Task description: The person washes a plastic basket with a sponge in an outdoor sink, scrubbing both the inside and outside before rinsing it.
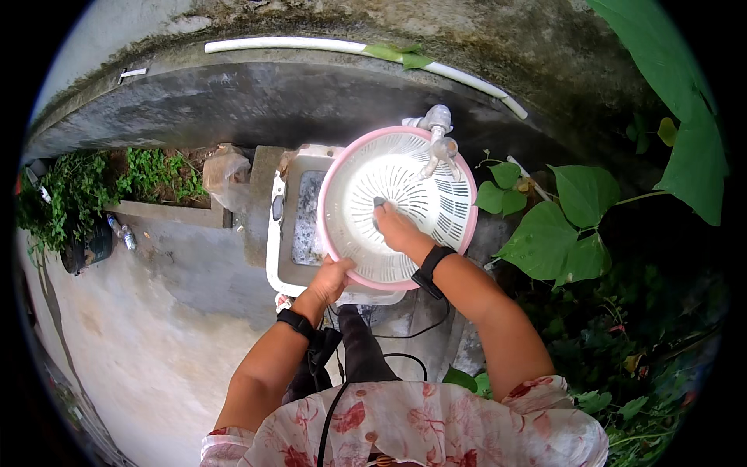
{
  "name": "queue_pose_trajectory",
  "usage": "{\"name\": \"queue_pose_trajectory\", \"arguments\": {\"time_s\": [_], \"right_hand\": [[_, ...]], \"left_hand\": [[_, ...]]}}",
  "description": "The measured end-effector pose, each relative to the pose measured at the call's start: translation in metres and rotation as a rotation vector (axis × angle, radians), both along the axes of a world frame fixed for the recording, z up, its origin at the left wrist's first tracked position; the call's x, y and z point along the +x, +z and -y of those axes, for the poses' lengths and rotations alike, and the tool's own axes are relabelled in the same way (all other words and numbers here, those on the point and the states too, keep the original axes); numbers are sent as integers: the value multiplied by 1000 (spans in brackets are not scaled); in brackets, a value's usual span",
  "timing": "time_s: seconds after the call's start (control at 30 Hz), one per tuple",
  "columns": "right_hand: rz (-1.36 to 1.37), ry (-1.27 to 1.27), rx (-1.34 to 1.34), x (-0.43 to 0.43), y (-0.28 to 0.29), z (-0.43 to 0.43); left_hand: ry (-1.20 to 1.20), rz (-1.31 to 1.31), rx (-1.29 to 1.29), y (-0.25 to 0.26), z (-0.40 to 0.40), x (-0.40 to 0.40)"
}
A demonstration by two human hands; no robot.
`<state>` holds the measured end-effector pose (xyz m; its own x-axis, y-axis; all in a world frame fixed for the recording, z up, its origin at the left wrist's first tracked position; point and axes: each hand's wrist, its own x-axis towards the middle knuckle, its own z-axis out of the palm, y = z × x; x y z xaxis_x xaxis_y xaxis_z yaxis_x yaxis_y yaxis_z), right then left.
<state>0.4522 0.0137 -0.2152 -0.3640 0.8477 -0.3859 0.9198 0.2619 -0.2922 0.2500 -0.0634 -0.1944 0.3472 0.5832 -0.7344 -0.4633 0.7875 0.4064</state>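
Note:
A round white plastic colander (373,233) with radiating slots and a pink rim is tilted over a white-rimmed sink basin (279,245). My left hand (331,279) grips the rim at its lower left, thumb over the edge. Inside the colander, my right hand (400,227) presses a small dark grey pad (379,202) against the slotted bottom; fingers cover most of the pad, so its exact kind cannot be told. Above the colander's upper right side, a metal tap (442,146) juts out from the wall. The sink floor (308,216) to the left looks wet, with pale froth.
A white pipe (292,44) lies along the wall ledge. Left of the sink are a plastic bag (226,175), a planting bed (157,175) and plastic bottles (122,232). Broad leaves (543,239) crowd the right side. A black cable (417,333) loops below the sink.

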Motion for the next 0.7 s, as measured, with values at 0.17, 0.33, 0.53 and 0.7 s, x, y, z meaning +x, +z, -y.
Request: {"name": "queue_pose_trajectory", "arguments": {"time_s": [0.17,0.33,0.53,0.7], "right_hand": [[-34,-361,55,28,10,-43],[-186,-58,-3,-31,10,-16],[-4,-141,25,54,-8,-47],[99,-288,83,34,-7,-38]], "left_hand": [[-80,-71,32,6,-2,9],[33,-122,50,25,8,5],[-30,-194,267,14,15,35],[38,-91,266,11,24,37]]}}
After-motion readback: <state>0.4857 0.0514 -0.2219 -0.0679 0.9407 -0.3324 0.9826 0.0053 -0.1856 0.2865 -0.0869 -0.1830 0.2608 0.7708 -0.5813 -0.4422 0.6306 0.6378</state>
